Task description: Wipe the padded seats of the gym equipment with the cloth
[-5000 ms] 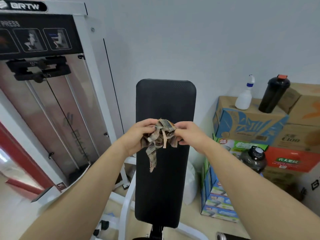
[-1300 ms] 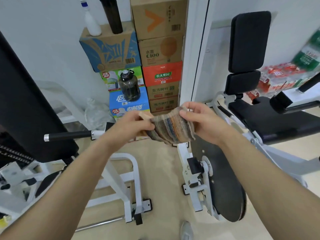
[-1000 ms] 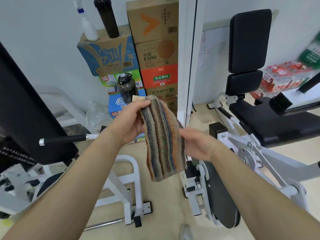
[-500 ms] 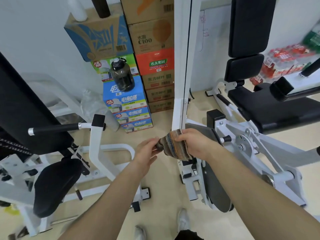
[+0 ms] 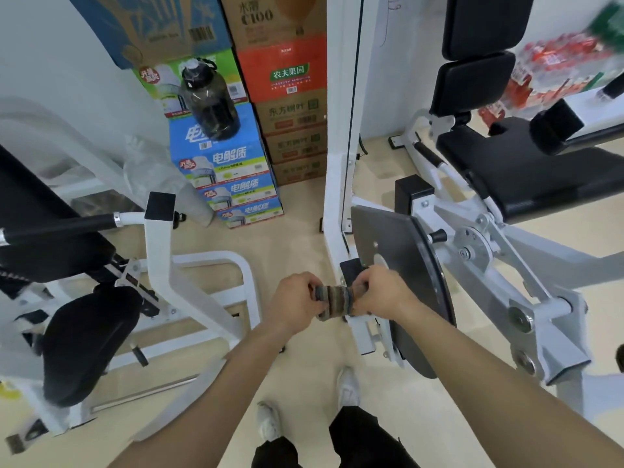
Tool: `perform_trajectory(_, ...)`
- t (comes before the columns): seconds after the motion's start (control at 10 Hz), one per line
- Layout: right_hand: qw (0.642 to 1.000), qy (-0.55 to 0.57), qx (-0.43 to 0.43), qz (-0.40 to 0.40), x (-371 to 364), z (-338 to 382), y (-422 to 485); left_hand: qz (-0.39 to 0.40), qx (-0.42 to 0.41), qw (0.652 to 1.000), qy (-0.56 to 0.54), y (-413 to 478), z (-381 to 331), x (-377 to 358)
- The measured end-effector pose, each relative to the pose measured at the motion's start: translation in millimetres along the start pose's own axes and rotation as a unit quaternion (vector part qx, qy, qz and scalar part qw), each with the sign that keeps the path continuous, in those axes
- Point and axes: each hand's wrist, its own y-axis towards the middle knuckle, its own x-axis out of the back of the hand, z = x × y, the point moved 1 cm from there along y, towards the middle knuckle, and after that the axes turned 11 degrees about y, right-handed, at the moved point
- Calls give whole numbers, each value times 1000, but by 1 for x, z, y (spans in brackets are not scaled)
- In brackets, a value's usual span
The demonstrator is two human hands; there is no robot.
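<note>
Cloth (image 5: 336,300) preparation stage: striped rag gathered into a compact wad, pinched at its left end by left hand (image 5: 297,302) and at its right end by right hand (image 5: 385,295), fingers of both curled round the fabric. Held in mid-air above the floor (image 5: 297,231), between two machines, touching no pad.

Nearest wiping targets: black padded seat (image 5: 87,342) of the machine at lower left, with its back pad (image 5: 30,224) above; wider black seat (image 5: 526,173) of the machine at upper right, with stacked back pads (image 5: 472,82) behind. Neither under the cloth at present.

Judged step: forming the wad ahead of a wiping pass; no wiping contact visible.

Next move, as a judgement: transfer to one hand, broad face outward; turn toward either seat; lay the cloth flat on the padding and sweep edge to edge with steady pressure. Keep clear of handle bar (image 5: 67,226) and steel frame. Stacked drink cartons (image 5: 290,96) and dark water jug (image 5: 209,103) by the wall: not involved.
</note>
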Motion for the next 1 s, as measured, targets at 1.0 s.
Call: perform_trajectory(1.0, 991, 13, -36, -130, -7, -18, 73, 58, 138, 977, -152, 84, 2, -52)
